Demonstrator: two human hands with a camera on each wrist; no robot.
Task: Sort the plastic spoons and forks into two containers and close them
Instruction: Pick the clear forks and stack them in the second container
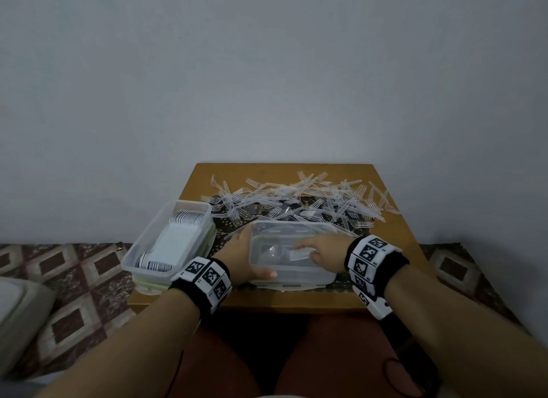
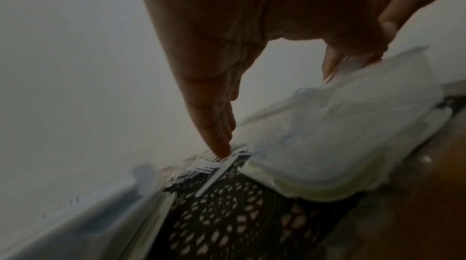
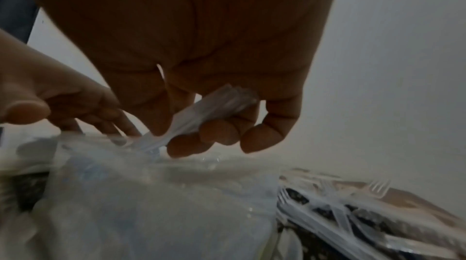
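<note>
A clear plastic container [image 1: 292, 274] sits at the table's front middle, on what looks like its green-edged lid. My left hand [image 1: 237, 256] braces its left near corner: straight fingers [image 2: 219, 140] along the side wall, thumb on the near rim. My right hand [image 1: 321, 249] reaches inside the container [image 3: 151, 204] and grips a bundle of clear cutlery handles [image 3: 214, 109]; the heads are hidden. A second container [image 1: 139, 249] at the left holds stacked white spoons [image 1: 178, 237]. Loose clear forks [image 1: 296, 199] are heaped across the back of the table.
The small wooden table [image 1: 267, 299] carries a dark lace mat [image 2: 227, 214] under the containers and forks. The spoon container overhangs the table's left edge. A patterned carpet [image 1: 74, 279] and a pale cushion [image 1: 17, 308] lie on the left, and a plain wall rises behind.
</note>
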